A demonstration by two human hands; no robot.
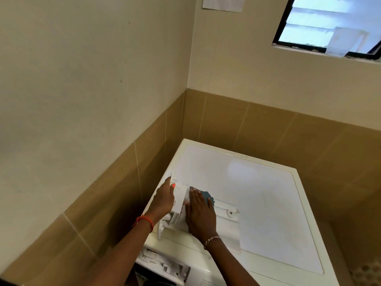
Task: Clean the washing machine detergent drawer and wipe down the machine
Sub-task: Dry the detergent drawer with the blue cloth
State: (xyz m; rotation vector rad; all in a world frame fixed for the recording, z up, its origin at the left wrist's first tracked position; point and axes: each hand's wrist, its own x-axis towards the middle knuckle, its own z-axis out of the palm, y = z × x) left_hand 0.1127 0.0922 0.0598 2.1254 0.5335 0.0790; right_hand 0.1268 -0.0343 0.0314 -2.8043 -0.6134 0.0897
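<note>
Detergent drawer [181, 211] wiped atop the washing machine [257, 193].
Left hand [165, 198] grips the drawer's far end; right hand [201, 211] lies flat, fingers spread, apparently pressing a teal cloth [208, 198].

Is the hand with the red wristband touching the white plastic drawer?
Touching. The head view shows the left hand gripping the far end of the white plastic detergent drawer, its orange-nailed thumb pressed on the drawer's edge.
</note>
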